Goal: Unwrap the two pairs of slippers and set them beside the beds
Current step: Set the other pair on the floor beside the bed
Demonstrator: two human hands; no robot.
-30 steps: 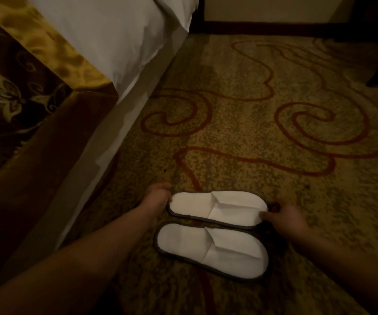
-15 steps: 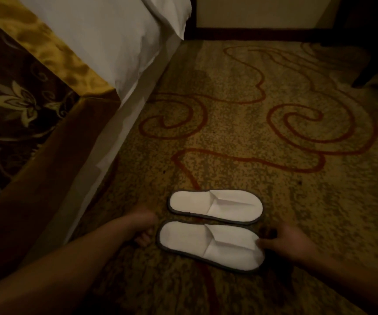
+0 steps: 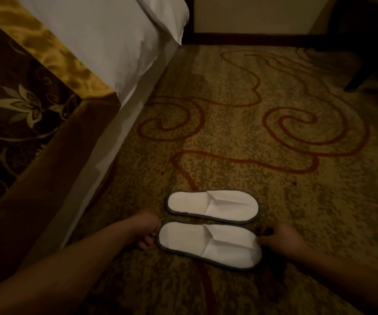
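Observation:
Two flat white slippers with grey edging lie side by side on the carpet, toes pointing right. The far slipper [image 3: 213,206] lies free. The near slipper [image 3: 209,244] has a hand at each end. My left hand [image 3: 148,230] touches its heel end with curled fingers. My right hand [image 3: 281,238] pinches its toe end. The bed [image 3: 106,37] with white linen stands to the left, its side a short way from the slippers. No wrapping is visible.
A brown and gold bed runner [image 3: 28,92] drapes over the bed's corner. The patterned carpet [image 3: 274,137] stretches to a dark skirting board and pale wall at the back. A dark furniture leg [image 3: 360,80] stands at the far right.
Both hands moved from the ends of the far slipper to the ends of the near slipper. The near slipper now lies closer to parallel with the far one.

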